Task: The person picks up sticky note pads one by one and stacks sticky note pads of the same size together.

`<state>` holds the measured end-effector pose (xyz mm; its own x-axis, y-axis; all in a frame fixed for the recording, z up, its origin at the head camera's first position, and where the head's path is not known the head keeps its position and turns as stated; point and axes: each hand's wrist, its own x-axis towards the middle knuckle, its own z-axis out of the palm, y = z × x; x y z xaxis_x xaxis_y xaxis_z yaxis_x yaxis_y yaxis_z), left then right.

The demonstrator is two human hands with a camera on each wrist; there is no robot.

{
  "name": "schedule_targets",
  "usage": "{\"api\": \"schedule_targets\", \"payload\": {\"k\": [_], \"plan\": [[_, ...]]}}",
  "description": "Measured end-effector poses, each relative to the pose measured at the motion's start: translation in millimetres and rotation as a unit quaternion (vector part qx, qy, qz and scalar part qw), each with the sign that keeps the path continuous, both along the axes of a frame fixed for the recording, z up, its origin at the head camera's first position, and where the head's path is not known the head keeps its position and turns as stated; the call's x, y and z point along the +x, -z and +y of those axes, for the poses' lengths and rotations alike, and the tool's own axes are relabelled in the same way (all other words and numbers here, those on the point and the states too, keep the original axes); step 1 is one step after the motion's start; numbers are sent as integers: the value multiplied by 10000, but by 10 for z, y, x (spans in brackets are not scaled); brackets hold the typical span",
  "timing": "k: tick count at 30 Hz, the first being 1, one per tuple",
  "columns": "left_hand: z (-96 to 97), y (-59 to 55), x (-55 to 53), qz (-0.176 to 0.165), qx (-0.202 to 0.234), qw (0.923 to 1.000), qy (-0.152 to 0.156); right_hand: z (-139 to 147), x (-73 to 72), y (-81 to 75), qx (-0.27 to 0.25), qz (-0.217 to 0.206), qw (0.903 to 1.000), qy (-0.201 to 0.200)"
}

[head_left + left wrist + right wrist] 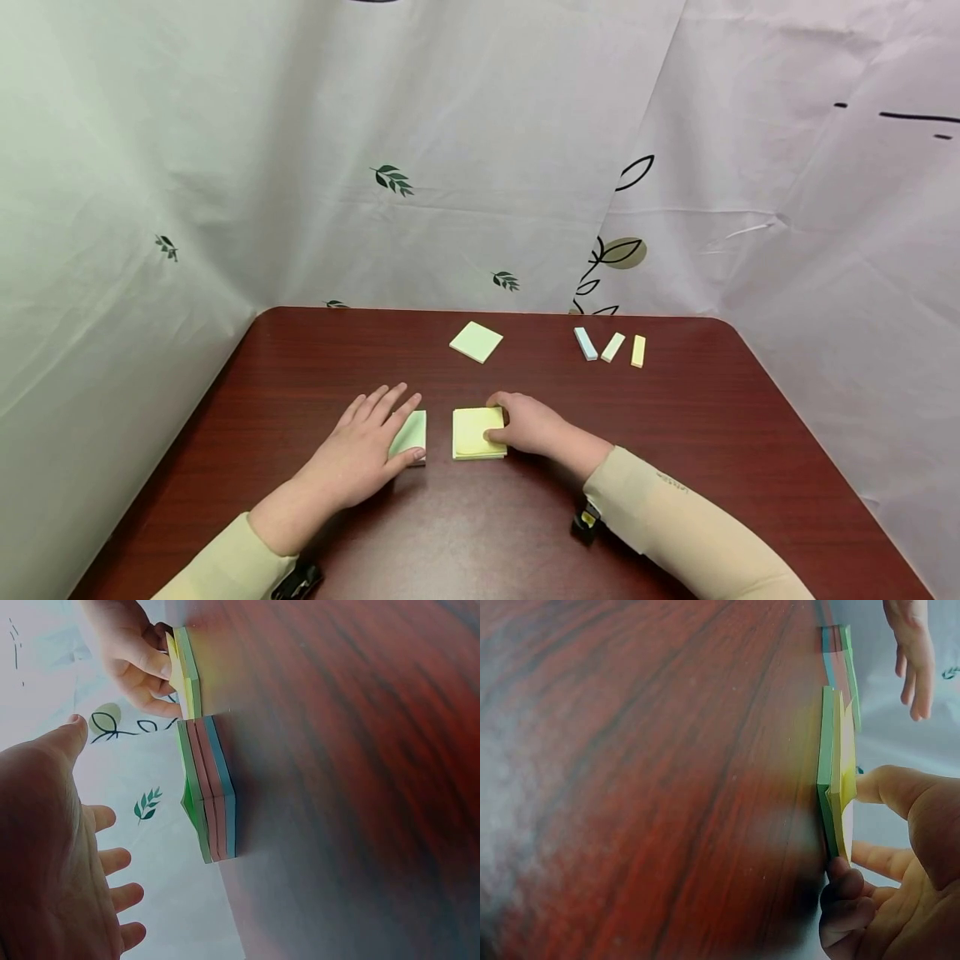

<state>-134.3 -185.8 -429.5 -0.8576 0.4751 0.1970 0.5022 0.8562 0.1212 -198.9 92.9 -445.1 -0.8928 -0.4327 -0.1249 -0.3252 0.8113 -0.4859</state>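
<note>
My left hand (356, 458), fingers straight and spread, is over a square stack of sticky notes (412, 432) and partly covers it in the head view. From the left wrist, that stack shows a green pad on top, pink pads (208, 780) in the middle and a blue one (225, 791) at the bottom; the palm stands apart from it. Just to the right sits a yellow sticky note pad (472, 431) on a green pad (826, 742). My right hand (531, 425) grips the yellow pad at its right side, thumb on its top sheet and curled fingers at its edge.
A pale green sticky note pad (476, 342) lies turned cornerwise farther back on the dark red wooden table (330, 342). At the back right lie three narrow strips: blue (586, 343), cream (612, 347) and yellow (638, 351). A white patterned curtain (450, 125) hangs behind the table.
</note>
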Motion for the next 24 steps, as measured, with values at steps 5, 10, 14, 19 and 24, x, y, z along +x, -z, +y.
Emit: {"api": "schedule_targets", "payload": {"k": [5, 10, 14, 19, 24], "plan": [[-1, 11, -7, -70, -5, 10000, -12, -7, 0, 9, 21, -1, 10000, -4], [-4, 11, -12, -103, -3, 9999, -25, -11, 0, 14, 48, 10, 10000, 10], [5, 13, -13, -71, -7, 10000, -22, -12, -3, 20, 52, 14, 10000, -9], [19, 9, -8, -46, -13, 10000, -19, -15, -7, 23, 48, -4, 10000, -11], [27, 17, -11, -113, 55, 9999, -22, -16, -2, 10, 25, -26, 10000, -14]]}}
